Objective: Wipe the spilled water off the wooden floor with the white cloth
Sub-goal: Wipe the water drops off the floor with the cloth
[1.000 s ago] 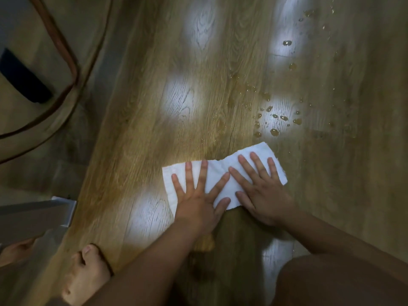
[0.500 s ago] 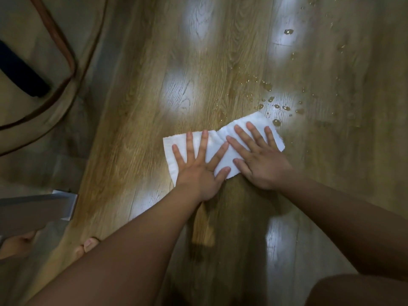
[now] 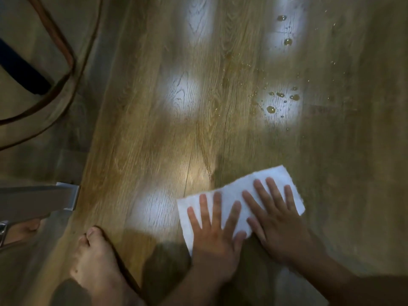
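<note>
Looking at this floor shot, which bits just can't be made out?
Head view, white cloth: its middle lies under the left hand and right hand, both blurred.
The wooden floor beneath the cloth: covered, so wet or dry cannot be told.
Grey metal piece: cut off by the left edge, unidentifiable.
Beige trimmed thing: cut off at the top-left corner.
Smallest water drops, right side: too faint to count.

Fingers (image 3: 217,206) motion-blurred; white cloth (image 3: 229,191) partly hidden beneath them

Brown-trimmed beige fabric (image 3: 22,29) upper left; grey metal bar (image 3: 33,200) below.
</note>
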### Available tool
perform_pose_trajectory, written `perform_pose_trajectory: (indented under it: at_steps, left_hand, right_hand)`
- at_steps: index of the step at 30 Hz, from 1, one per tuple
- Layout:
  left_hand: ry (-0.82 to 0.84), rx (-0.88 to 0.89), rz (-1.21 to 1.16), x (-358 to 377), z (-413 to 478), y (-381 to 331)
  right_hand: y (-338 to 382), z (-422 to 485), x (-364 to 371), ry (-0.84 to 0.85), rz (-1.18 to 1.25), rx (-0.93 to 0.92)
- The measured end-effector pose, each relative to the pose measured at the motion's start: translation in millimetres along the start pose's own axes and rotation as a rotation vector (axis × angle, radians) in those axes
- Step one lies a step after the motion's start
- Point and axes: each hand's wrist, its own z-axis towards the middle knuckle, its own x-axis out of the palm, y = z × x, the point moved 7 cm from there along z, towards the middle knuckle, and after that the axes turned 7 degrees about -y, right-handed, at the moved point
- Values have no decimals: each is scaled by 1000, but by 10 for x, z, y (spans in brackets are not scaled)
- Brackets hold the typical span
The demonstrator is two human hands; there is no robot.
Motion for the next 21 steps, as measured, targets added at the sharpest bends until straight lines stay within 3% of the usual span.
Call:
perform_pose_trajectory:
  at_steps: [4, 11, 17, 21]
  left_hand:
    - [103, -19, 64, 193, -418, -237]
    - [143, -34, 56, 226, -400, -207]
    - [104, 10, 79, 143, 36, -159]
    - [57, 117, 142, 47, 684, -81]
  right_hand:
    - [54, -504, 80, 26, -5, -14]
    - [-32, -405, 71, 19, 16, -101]
    - [-254, 86, 9, 16, -19, -217]
    - [-511, 506, -80, -53, -44, -119]
